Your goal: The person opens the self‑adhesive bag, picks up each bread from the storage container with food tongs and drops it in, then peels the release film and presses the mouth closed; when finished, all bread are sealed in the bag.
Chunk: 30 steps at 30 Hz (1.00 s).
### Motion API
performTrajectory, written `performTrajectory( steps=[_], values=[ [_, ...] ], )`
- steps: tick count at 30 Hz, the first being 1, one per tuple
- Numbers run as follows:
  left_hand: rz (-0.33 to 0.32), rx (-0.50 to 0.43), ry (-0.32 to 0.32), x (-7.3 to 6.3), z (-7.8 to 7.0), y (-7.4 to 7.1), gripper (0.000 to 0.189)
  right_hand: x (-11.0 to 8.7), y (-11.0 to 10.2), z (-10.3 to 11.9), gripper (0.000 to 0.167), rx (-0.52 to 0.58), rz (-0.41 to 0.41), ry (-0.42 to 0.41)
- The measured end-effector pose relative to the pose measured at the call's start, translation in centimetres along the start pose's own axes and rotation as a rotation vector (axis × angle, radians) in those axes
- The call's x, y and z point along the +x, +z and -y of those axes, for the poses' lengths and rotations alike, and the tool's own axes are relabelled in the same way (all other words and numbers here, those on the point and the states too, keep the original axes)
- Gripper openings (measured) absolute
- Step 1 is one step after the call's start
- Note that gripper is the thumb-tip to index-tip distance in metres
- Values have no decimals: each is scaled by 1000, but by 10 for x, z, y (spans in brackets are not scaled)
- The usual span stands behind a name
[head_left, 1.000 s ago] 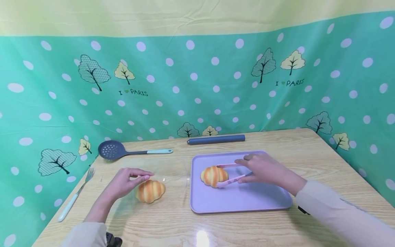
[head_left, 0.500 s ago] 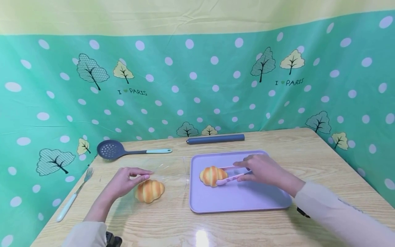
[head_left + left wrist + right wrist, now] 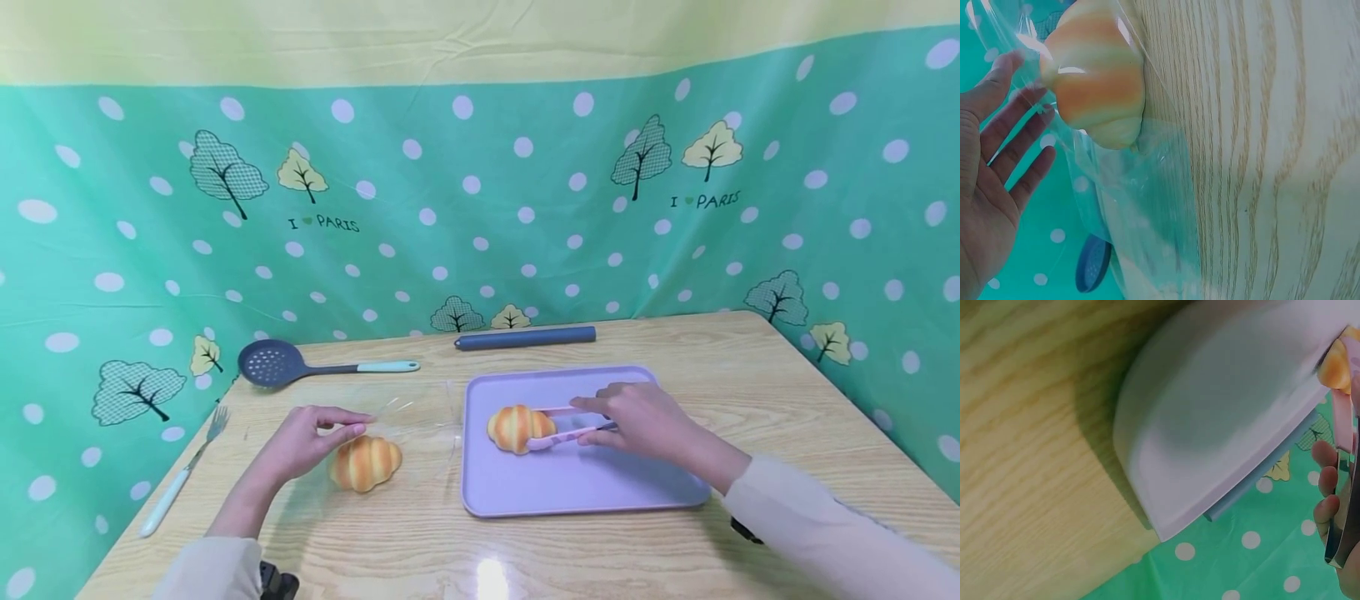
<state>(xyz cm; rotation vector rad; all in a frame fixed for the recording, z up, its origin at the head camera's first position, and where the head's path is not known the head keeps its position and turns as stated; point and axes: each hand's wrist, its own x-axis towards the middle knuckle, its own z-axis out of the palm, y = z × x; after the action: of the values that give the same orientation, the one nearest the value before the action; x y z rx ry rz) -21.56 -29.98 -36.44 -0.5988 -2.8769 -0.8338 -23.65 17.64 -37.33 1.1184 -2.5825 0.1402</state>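
Observation:
In the head view my left hand (image 3: 311, 442) pinches the edge of a clear plastic bag (image 3: 426, 421) between thumb and fingertips. A striped bread roll (image 3: 366, 464) shows through the bag in the left wrist view, just beside the fingers. On the right, a lilac tray (image 3: 585, 492) bears a second, similar roll (image 3: 517, 428). My right hand (image 3: 637, 417) grips pink-tipped tongs (image 3: 562, 437), whose tips lie on either side of this second roll. Metal handles of the tongs (image 3: 1350, 506) sit within the curled right fingers in the right wrist view.
A slotted spoon (image 3: 273, 364) with a mint handle lies at the back left. The fork (image 3: 180, 479) lies along the table's left side. Behind the tray is a dark blue rod (image 3: 525, 338). A green dotted curtain (image 3: 480, 208) hangs behind the table.
The tongs' tips have drawn slightly closer together around the roll on the tray. The bag's right side shows more plainly, with new glints. My left hand has stayed nearly still.

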Motion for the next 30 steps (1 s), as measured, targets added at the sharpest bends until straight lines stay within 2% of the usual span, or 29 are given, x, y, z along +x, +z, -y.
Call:
performTrajectory(
  steps=[13,19,30],
  values=[
    [-3,9,-21,-1,0,-1,20,9,-7,12,55,-32,-135,-14],
    [-8,16,-32,-1,-2,-1,19,19,-13,23,66,-18,-109,-12],
    [-5,21,-38,0,-3,0,21,49,-16,45,54,-63,-114,-110]
  ],
)
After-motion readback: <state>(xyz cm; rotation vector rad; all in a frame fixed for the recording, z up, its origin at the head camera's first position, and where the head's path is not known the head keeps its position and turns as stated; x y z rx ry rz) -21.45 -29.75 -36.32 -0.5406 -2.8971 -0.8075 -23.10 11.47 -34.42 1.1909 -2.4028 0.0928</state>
